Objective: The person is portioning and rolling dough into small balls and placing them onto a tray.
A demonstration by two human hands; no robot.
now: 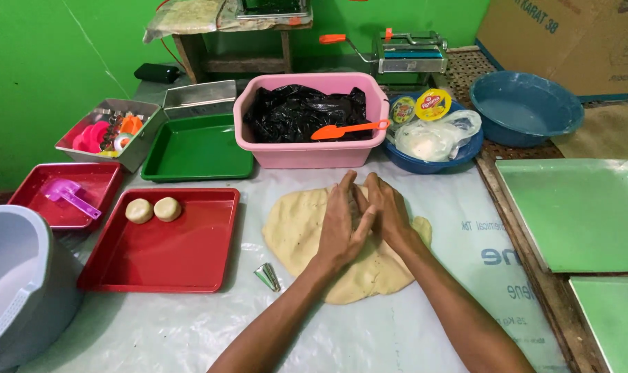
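My left hand (341, 224) and my right hand (390, 207) are pressed together palm to palm over a flat sheet of pale dough (296, 231) on the plastic-covered table. A small piece of dough seems caught between the palms, mostly hidden. Two round dough pieces (153, 209) lie in the far left corner of a red tray (182, 262) to the left. A small metal cone-shaped nozzle (267, 276) lies between the tray and the dough sheet.
Pink tub (307, 155) with black bag and orange spatula (348, 129) behind the dough. Green tray (196, 148), second red tray with purple scoop (70, 195), metal tin of cutters (110, 131), blue bowls (525, 107), pasta roller (407, 54), grey bucket (16, 276), green baking sheets (576, 214) right.
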